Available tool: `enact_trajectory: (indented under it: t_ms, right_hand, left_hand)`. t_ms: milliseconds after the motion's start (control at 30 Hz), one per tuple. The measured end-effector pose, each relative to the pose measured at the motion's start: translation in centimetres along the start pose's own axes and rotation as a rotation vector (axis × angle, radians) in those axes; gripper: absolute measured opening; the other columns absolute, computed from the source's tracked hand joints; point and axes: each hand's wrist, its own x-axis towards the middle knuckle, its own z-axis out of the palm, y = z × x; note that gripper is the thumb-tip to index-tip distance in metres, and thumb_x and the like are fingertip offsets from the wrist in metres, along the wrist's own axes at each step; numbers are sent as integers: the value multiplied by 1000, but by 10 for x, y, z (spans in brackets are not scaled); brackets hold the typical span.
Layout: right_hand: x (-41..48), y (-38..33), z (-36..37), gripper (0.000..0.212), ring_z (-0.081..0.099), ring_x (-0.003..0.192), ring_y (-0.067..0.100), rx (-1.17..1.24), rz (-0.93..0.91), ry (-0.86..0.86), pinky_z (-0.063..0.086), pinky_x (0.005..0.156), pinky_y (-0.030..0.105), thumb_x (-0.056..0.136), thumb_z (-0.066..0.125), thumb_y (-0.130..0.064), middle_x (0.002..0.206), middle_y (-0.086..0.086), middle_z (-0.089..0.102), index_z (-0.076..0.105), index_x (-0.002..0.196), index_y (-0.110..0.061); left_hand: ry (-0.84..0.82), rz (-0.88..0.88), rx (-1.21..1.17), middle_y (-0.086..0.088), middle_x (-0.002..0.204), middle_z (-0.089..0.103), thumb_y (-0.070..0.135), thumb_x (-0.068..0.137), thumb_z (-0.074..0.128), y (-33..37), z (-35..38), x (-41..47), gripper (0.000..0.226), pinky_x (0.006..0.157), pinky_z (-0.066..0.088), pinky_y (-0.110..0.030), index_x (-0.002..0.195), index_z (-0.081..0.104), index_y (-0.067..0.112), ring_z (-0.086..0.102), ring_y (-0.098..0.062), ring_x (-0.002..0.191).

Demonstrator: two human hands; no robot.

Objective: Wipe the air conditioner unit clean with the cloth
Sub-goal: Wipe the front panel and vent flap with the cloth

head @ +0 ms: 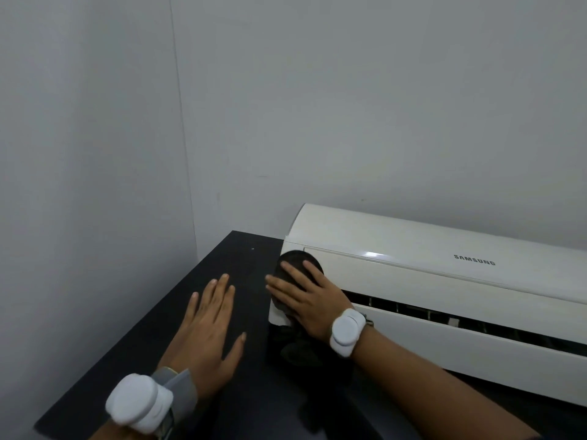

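Note:
A white air conditioner unit (428, 268) lies on a black table (241, 258), its long front facing me. My right hand (305, 296) presses a dark cloth (293, 260) flat against the unit's left end, fingers spread and straight over it. Part of the cloth hangs below the hand toward the table. My left hand (211, 325) rests flat on the table to the left of the unit, fingers spread, holding nothing. Both wrists wear white bands.
Grey walls meet in a corner behind the table's far left. The table's left edge (127, 344) runs diagonally close to the left wall. The unit's open vent slot (444, 315) runs along its front.

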Motion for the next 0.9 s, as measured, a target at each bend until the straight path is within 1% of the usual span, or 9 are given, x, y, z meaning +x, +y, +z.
enact_trajectory:
  t_ms: [67, 133, 200, 267, 367, 467, 567, 733, 900]
  right_hand:
    - [-19, 7, 6, 59, 18, 145, 27, -32, -44, 3, 17, 118, 47, 96, 35, -44, 158, -7, 21, 22, 151, -26]
    - [-37, 15, 10, 60, 19, 145, 29, -23, -11, 26, 19, 117, 50, 95, 38, -43, 157, -7, 22, 22, 151, -26]
    - [-57, 23, 12, 59, 20, 144, 34, 32, 101, 56, 21, 113, 52, 96, 41, -42, 157, -6, 24, 25, 150, -26]
    - [-79, 31, 14, 57, 18, 143, 38, 77, 224, 54, 19, 113, 54, 98, 36, -43, 157, -4, 23, 25, 150, -24]
    - [-115, 41, 20, 58, 13, 144, 42, 106, 357, 14, 15, 114, 58, 98, 32, -43, 159, -1, 19, 22, 151, -21]
    - [-147, 45, 23, 58, 9, 143, 45, 171, 532, -47, 15, 113, 60, 97, 31, -43, 158, 4, 21, 28, 149, -18]
    - [-170, 48, 22, 60, 10, 141, 50, 252, 703, -108, 17, 111, 62, 98, 18, -46, 157, 10, 23, 27, 149, -14]
    - [-208, 55, 17, 71, 15, 137, 57, 381, 1011, -111, 23, 108, 62, 97, 3, -49, 155, 18, 24, 28, 147, -6]
    - [-243, 62, 19, 86, 10, 134, 63, 426, 1115, -198, 15, 112, 63, 92, -15, -51, 153, 31, 12, 19, 145, 7]
  left_hand:
    - [-13, 2, 21, 1, 144, -37, 49, 92, 34, 4, -3, -2, 79, 109, -21, -30, 136, -24, 19, -36, -14, 132]
    - [-7, 11, 15, 1, 145, -35, 47, 92, 35, 9, -5, -3, 79, 109, -20, -30, 139, -20, 17, -34, -14, 134]
    - [4, 20, 1, 1, 147, -31, 45, 92, 39, 15, -7, -4, 79, 110, -18, -31, 144, -13, 15, -31, -15, 135]
    - [3, 30, 8, 0, 147, -30, 45, 92, 38, 22, -7, -5, 79, 110, -19, -30, 145, -10, 14, -30, -15, 135]
    - [-21, 53, 15, 0, 146, -33, 47, 92, 35, 36, -4, -3, 79, 108, -22, -29, 145, -14, 14, -33, -15, 134]
    - [-43, 74, -30, 1, 146, -33, 47, 92, 36, 51, 0, 1, 79, 109, -19, -30, 143, -17, 16, -31, -14, 135]
    - [-67, 96, -62, 2, 146, -32, 47, 92, 37, 68, 5, 4, 79, 110, -17, -31, 140, -20, 19, -29, -14, 136]
    - [-110, 129, -139, 5, 145, -31, 46, 92, 39, 91, 15, 4, 80, 110, -14, -28, 134, -24, 22, -27, -10, 135]
    - [-185, 170, -173, 2, 152, -25, 44, 93, 42, 105, 22, 4, 80, 112, -9, -26, 146, -12, 17, -24, -10, 136]
